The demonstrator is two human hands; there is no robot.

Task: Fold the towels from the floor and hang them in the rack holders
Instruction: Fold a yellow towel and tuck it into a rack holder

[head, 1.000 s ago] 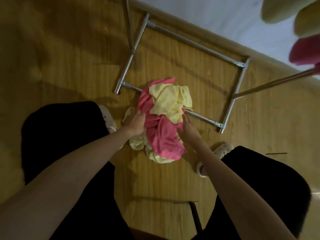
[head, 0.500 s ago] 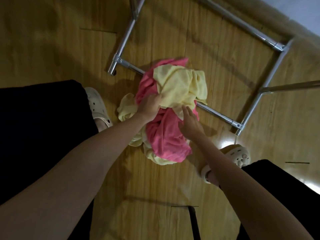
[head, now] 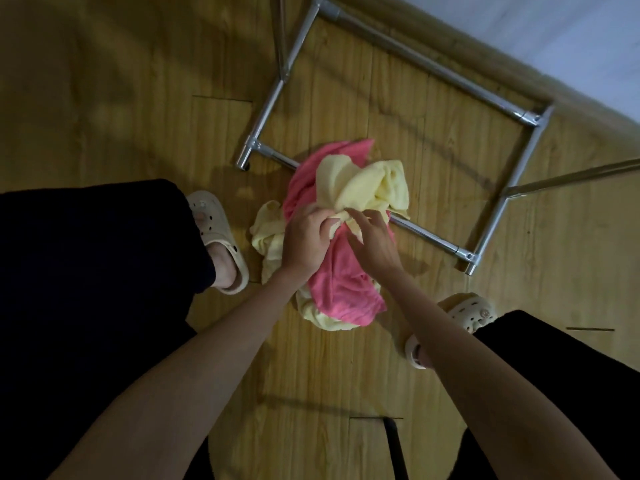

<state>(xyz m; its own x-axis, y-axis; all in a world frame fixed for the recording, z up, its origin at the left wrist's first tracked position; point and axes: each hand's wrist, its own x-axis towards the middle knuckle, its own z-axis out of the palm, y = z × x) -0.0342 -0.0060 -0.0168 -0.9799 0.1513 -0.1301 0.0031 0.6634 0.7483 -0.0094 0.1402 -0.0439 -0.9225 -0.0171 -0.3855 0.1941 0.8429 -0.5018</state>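
Note:
A heap of towels lies on the wooden floor against the rack's front bar. A yellow towel (head: 363, 183) sits bunched on top of a pink towel (head: 343, 285), and more yellow cloth (head: 268, 237) shows at the heap's left and bottom. My left hand (head: 304, 240) grips the lower edge of the top yellow towel. My right hand (head: 372, 237) touches the same edge beside it, fingers bent onto the cloth. The metal base of the rack (head: 485, 233) lies flat around and behind the heap.
My two feet in cream clogs (head: 221, 237) (head: 460, 317) stand either side of the heap. A wall skirting (head: 519, 64) runs diagonally at the top right. A rack upright (head: 571, 174) slants off to the right.
Both hands have come together on the top yellow towel's lower edge. My right hand moved left and up off the pink towel. The view has pulled back slightly.

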